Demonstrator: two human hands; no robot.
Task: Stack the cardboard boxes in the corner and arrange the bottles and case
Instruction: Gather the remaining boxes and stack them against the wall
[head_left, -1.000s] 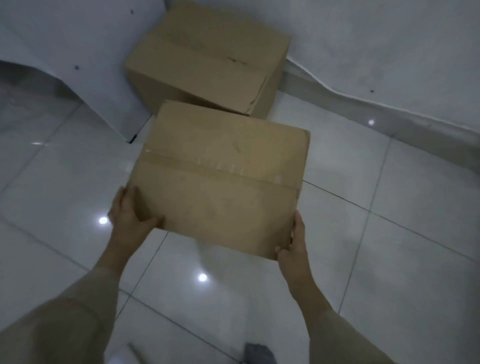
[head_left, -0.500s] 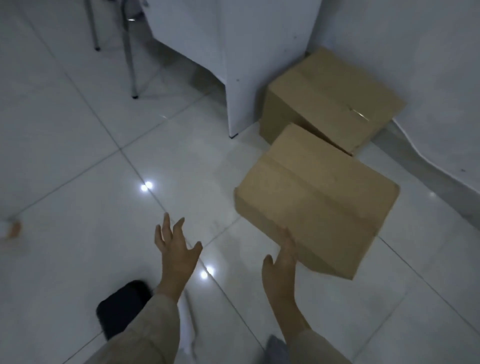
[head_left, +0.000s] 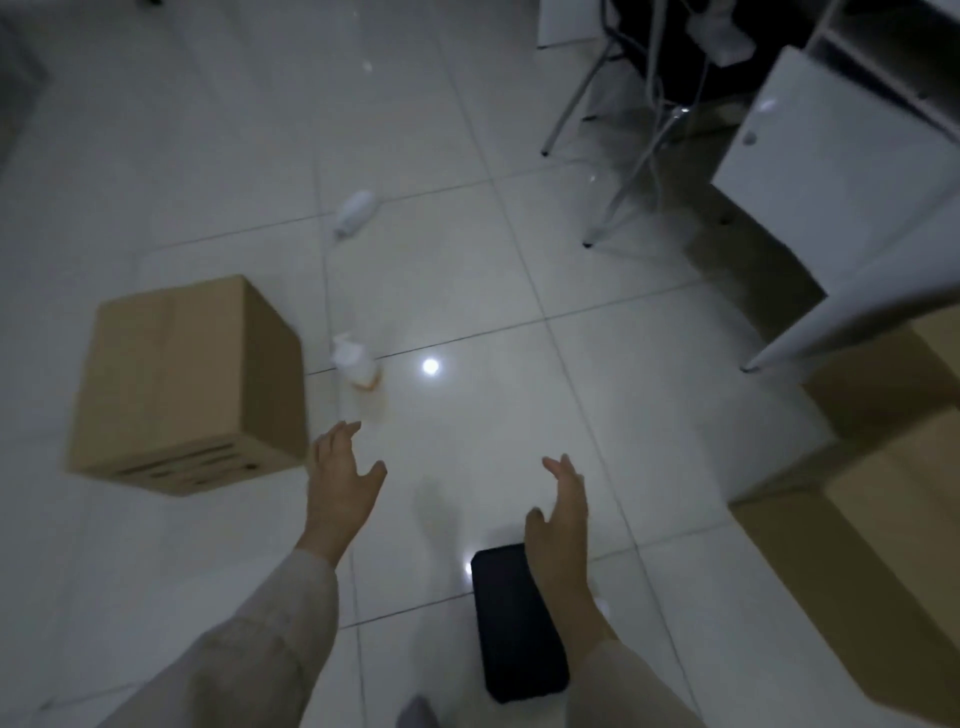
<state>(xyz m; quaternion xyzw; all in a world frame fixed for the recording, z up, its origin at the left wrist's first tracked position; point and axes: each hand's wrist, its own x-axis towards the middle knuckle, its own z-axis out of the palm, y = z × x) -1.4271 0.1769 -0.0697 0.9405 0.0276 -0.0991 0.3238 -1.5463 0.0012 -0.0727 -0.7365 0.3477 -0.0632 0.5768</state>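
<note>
A cardboard box stands alone on the tiled floor at the left. Two more cardboard boxes lie at the right edge, a nearer one and a farther one beside the white cabinet. A white pump bottle stands upright just right of the left box. Another white bottle lies on its side farther off. A black case lies flat on the floor under my right wrist. My left hand hovers open near the left box's corner. My right hand is open too, holding nothing.
A white cabinet with an open door stands at the upper right. Metal chair legs stand left of it. The floor is glossy white tile with light reflections.
Both hands let go of the box I was carrying, which now lies by the other one at the right. My view swung left towards the third box, the bottles and the case.
</note>
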